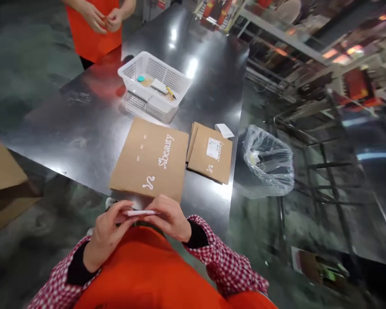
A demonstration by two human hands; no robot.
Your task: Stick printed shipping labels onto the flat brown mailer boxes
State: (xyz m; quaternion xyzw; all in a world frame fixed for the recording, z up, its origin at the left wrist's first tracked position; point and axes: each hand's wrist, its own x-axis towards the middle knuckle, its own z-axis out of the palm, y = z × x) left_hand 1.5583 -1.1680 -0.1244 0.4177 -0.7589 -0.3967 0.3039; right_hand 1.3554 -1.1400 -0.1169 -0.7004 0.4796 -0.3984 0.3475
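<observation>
Close to my body, both hands pinch a thin white item (140,212) that looks like a stack of labels or a card. My left hand (111,229) grips its left end, and my right hand (169,216) grips its right end. Just beyond them a large flat brown cardboard piece (131,161) printed "beauty" lies on the metal table (93,128). To its right is a small stack of brown cardboard (201,152) with a white label (214,148) on top. A white slip (224,130) lies at the stack's far corner.
A white basket (176,75) with small items stands farther back. Across the table a person in orange (91,34) holds both hands together. Right of the table is a bin lined with clear plastic (273,167). An open cardboard box (6,176) is at the left.
</observation>
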